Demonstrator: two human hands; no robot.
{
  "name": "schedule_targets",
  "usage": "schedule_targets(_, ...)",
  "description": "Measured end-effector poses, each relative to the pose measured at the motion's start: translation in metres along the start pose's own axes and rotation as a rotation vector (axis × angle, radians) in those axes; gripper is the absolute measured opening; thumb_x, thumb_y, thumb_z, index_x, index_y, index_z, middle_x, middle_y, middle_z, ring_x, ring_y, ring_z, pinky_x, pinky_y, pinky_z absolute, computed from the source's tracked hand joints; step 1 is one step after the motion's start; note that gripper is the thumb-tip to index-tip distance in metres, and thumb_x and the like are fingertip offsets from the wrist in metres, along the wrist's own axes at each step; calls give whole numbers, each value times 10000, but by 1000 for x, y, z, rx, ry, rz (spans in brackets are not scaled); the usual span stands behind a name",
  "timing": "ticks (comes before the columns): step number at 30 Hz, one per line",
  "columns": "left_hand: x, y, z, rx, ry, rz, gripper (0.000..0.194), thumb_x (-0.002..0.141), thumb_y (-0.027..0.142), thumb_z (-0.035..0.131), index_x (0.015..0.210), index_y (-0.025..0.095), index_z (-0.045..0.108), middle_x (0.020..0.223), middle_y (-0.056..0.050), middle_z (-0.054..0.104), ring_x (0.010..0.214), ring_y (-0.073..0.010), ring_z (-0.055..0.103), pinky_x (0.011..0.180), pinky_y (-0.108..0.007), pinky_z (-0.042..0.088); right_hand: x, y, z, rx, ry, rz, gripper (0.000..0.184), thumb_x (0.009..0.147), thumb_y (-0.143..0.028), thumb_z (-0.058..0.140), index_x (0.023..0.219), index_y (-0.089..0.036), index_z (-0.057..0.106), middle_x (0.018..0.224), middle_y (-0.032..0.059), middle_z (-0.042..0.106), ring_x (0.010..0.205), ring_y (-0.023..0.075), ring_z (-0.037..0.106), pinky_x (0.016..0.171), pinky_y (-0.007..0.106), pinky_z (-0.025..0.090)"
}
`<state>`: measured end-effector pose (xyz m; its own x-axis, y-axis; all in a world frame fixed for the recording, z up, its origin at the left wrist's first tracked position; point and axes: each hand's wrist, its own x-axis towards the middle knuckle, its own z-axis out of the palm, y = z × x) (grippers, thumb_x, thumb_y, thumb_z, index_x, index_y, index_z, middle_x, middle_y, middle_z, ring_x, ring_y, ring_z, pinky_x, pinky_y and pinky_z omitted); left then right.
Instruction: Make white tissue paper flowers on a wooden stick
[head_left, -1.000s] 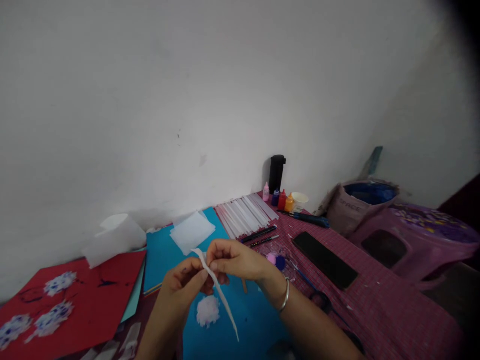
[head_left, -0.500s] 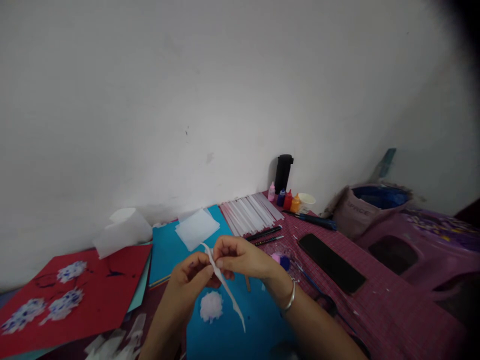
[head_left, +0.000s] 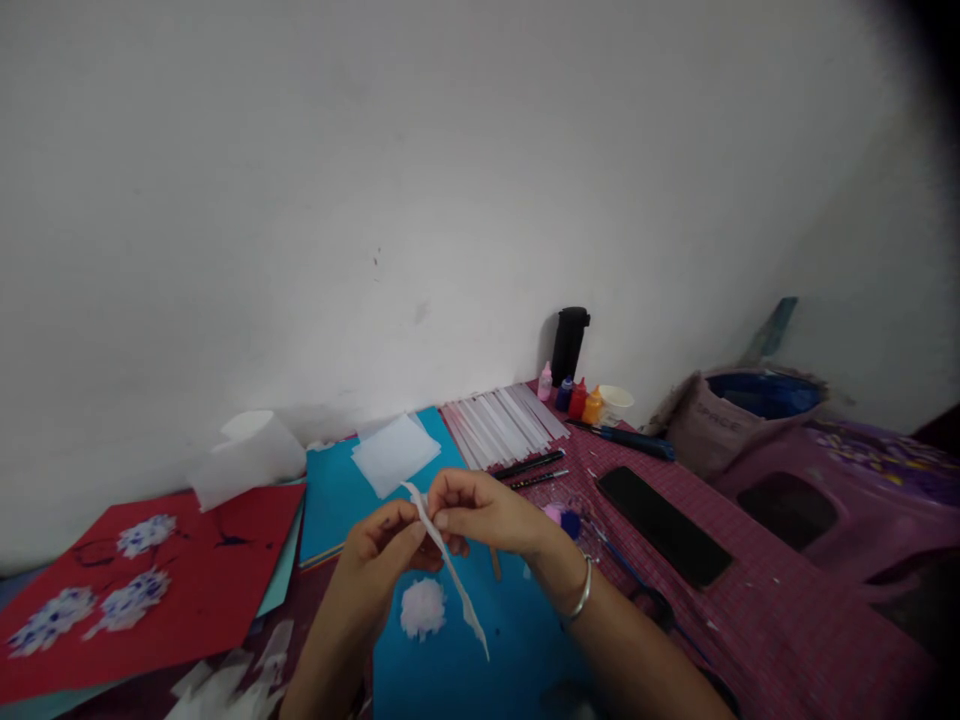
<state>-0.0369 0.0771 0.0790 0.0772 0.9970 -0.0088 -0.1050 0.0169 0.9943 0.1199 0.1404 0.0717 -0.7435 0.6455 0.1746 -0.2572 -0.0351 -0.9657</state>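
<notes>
Both hands pinch one narrow white paper strip (head_left: 457, 590) above a blue sheet (head_left: 480, 640). My left hand (head_left: 379, 555) grips the strip from the left. My right hand (head_left: 480, 512), with a metal bangle on its wrist, grips it from the right near its upper end. The strip's lower part hangs down and to the right, twisted. A fluffy white paper ball (head_left: 421, 608) lies on the blue sheet just below my hands.
A red sheet (head_left: 187, 590) with white-blue paper flowers lies left, beside a white paper roll (head_left: 244, 455). White strips (head_left: 499, 425), small paint bottles (head_left: 577, 398), a paper cup (head_left: 615, 403), a black flask (head_left: 568, 342), pens (head_left: 529, 467) and a black phone (head_left: 664, 525) sit behind. A purple stool (head_left: 825, 490) stands right.
The view has shifted slightly, so the table things sit a bit further right and up. My hands stay pinched on the strip, whose hanging end has shortened a little.
</notes>
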Motion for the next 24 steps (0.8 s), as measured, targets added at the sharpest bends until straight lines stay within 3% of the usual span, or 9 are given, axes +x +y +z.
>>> schedule_targets(6,2,1,2,-13,18,2,166,714,295,680,660,152,616,637,-30,661,601,-168,623,579,-291,512,1,2,0,1,-4,11,140,791,-257,600,810,-150,513,602,-45,531,507,56,512,466,173,404)
schedule_targets(24,6,-6,-1,92,71,-24,93,684,170,584,599,165,546,535,22,569,506,-118,543,515,-238,463,0,-3,5,-157,12,69,128,781,-225,599,767,-154,494,580,-50,507,507,63,490,502,194,406)
